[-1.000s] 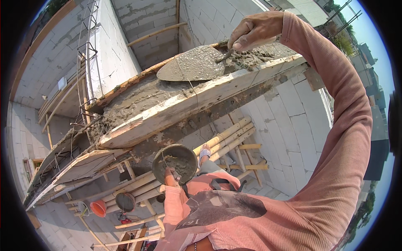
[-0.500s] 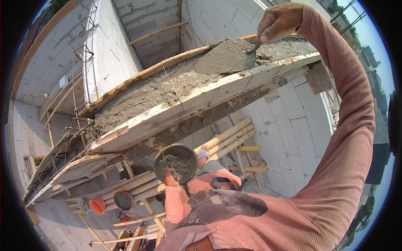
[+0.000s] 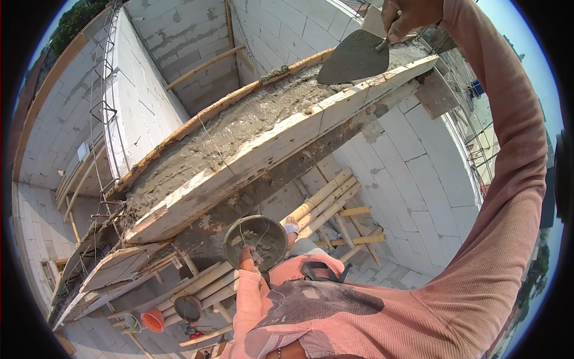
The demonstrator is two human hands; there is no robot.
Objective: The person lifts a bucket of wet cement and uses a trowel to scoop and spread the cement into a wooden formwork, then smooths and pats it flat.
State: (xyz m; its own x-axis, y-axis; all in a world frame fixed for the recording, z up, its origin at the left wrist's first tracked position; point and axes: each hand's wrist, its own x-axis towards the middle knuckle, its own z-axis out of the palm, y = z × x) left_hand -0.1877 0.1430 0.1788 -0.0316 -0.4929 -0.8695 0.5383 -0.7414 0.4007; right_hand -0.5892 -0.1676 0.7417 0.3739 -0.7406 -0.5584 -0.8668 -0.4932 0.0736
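Note:
At the upper right, my right hand (image 3: 399, 21) grips the handle of a pointed steel trowel (image 3: 353, 60). Its grey blade is over the far right of a long formwork channel holding wet concrete (image 3: 233, 125), which runs diagonally between a pale front board (image 3: 281, 149) and a rough back board (image 3: 209, 109). Low in the centre, below the channel, my left hand (image 3: 249, 257) grips a dark round bucket (image 3: 269, 244) at its near side, with some wet grey mix inside and a thin wire handle.
Bamboo poles (image 3: 320, 212) form a platform below, with my foot on it. An orange bucket (image 3: 152, 321) and another dark bucket (image 3: 187, 308) sit lower left. Rebar cages (image 3: 107, 107) rise along the left. Block walls (image 3: 406, 173) surround the work, with rooftops beyond at right.
My right hand and the trowel have moved right and up along the channel, and the blade now looks darker. The bucket in my left hand sits slightly lower in the shifted view.

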